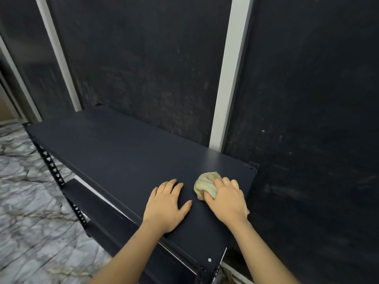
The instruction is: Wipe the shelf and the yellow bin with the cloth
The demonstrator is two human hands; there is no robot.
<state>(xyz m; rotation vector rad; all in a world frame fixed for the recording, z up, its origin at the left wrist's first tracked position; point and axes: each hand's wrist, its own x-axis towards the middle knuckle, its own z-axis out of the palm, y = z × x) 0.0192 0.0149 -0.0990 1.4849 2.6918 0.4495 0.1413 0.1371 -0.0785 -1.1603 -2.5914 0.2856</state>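
From my head camera, I look down on a dark shelf [123, 152] that runs from near my body away to the left. Both my hands are on its near right end. My left hand [167, 203] lies flat on the shelf top, fingers straight and slightly spread, thumb out to the right, holding nothing. My right hand [226, 199] sits just beside it, to the right, with its fingers curled over a bunched, pale cloth [206, 186] that it presses against the shelf. The cloth pokes out from under my right fingers on the far and left side, so it lies between my two hands, close to my left fingertips but not touching them. It is near the shelf's right edge. A lower shelf level [106, 210] shows beneath the front edge. Behind the shelf stands a dark wall [153, 68] with pale upright strips [229, 78]. To the left is a marbled floor [26, 201]. The yellow bin is not in view.
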